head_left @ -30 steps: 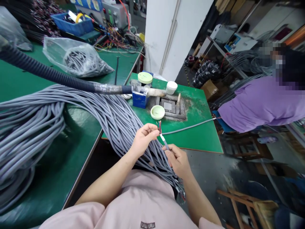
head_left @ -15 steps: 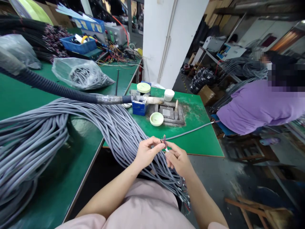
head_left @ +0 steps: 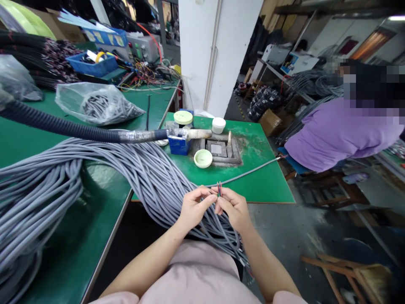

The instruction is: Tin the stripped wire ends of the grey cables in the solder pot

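Thin coloured wires (head_left: 219,188), red, dark and greenish, stick up between my two hands. My right hand (head_left: 233,207) pinches them near the stripped end of a grey cable. My left hand (head_left: 196,206) has thumb and forefinger closed on a dark wire tip at the left of the bunch. Both hands are close together, fingertips nearly touching. Under them runs a thick bundle of grey cables (head_left: 158,177), draped from the left table across my lap, its wire ends low on the right. One grey cable (head_left: 249,172) lies across the green board behind my hands.
On the green board (head_left: 268,185) stand a shallow pale-green dish (head_left: 203,158), a white lidded tub (head_left: 218,125), a blue box (head_left: 179,145) and a square metal fixture (head_left: 218,148). A corrugated hose (head_left: 95,131) passes overhead from the left. A person in purple (head_left: 341,131) sits at right.
My right hand has moved up and now pinches the wires from the right, closer to my left fingertips. The white piece seen between my hands is now hidden. The view has shifted slightly.
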`<state>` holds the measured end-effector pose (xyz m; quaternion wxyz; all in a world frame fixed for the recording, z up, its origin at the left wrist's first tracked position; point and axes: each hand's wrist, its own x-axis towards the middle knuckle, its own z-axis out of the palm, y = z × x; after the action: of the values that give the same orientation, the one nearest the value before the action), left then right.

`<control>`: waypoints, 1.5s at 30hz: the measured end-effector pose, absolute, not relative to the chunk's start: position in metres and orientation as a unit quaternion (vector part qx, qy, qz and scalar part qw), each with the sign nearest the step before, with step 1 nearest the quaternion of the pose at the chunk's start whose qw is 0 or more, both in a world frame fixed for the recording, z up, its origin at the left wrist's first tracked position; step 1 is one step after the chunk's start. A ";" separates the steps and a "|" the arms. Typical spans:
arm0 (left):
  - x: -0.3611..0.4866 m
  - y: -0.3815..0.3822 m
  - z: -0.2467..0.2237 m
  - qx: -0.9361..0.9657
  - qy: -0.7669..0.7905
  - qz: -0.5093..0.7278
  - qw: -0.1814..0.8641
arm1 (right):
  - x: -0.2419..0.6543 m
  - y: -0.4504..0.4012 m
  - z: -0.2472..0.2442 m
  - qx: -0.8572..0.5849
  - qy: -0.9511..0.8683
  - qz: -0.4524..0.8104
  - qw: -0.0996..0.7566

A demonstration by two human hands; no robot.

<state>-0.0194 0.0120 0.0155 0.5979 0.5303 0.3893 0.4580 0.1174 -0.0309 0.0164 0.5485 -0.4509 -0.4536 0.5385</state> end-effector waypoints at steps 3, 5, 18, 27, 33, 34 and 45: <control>-0.019 0.012 0.016 0.554 0.394 0.459 0.573 | 0.116 -0.032 0.016 -0.467 -0.432 0.534 0.557; -0.019 0.012 0.017 0.567 0.396 0.461 0.556 | 0.115 -0.031 0.016 -0.476 -0.417 0.535 0.560; 0.004 0.005 0.004 0.450 0.402 0.404 0.688 | 0.129 -0.038 0.000 -0.505 -0.457 0.393 0.618; 0.012 0.011 0.014 0.617 0.371 0.419 0.553 | 0.151 -0.043 -0.002 -0.541 -0.565 0.239 0.576; 0.013 0.016 0.012 0.575 0.391 0.396 0.600 | 0.150 -0.038 0.000 -0.561 -0.552 0.237 0.569; 0.012 0.016 0.009 0.554 0.393 0.399 0.616 | 0.149 -0.036 0.001 -0.562 -0.551 0.243 0.567; -0.011 0.031 0.012 0.605 0.445 0.417 0.512 | 0.153 0.030 0.026 -0.595 -0.557 0.306 0.491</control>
<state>-0.0112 0.0313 0.0119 0.5125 0.6045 0.4450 0.4170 0.1526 0.0298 0.0255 0.4915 -0.5949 -0.5575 0.3063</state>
